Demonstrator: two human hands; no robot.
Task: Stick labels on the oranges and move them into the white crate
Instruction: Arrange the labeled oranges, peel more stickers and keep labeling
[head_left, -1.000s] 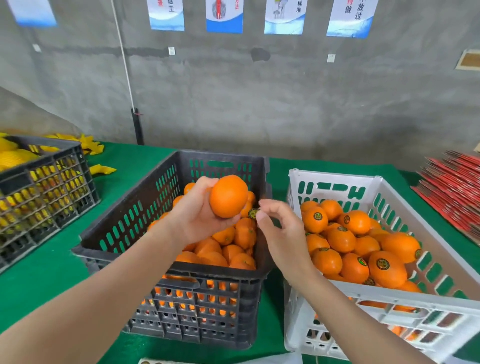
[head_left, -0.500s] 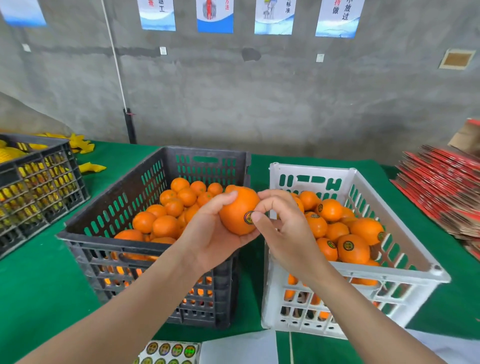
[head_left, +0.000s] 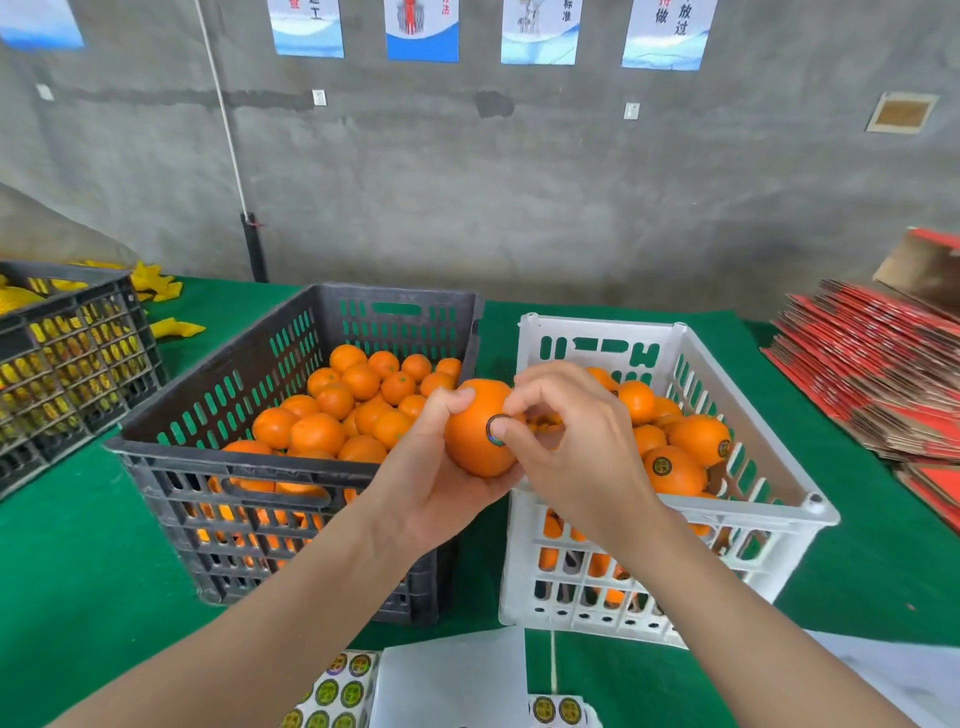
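Nearest me, 2 sheets of round green-and-gold sticker labels (head_left: 332, 691) lie on the green felt table (head_left: 78, 545) beside a blank white backing sheet (head_left: 447, 675), so labels are in supply. Just beyond, my left hand (head_left: 431, 483) cups 1 smooth round orange (head_left: 475, 441) from below, fingers wrapped round it, over the gap between the crates. My right hand (head_left: 576, 447) is curled on the same orange, its thumb pressing a dark-rimmed round label (head_left: 491, 431) onto the near face and its index finger hooked over the top. I judge this fruit all but labelled; it is not yet crated.

On the right, the white slotted plastic crate (head_left: 753, 499) holds a fair layer of labelled oranges (head_left: 675, 467). On the left, the black slotted plastic crate (head_left: 228, 467) is heaped with bare oranges (head_left: 332, 431), so most of the job is left.

Far right sit stacked red flat cartons (head_left: 872, 374).
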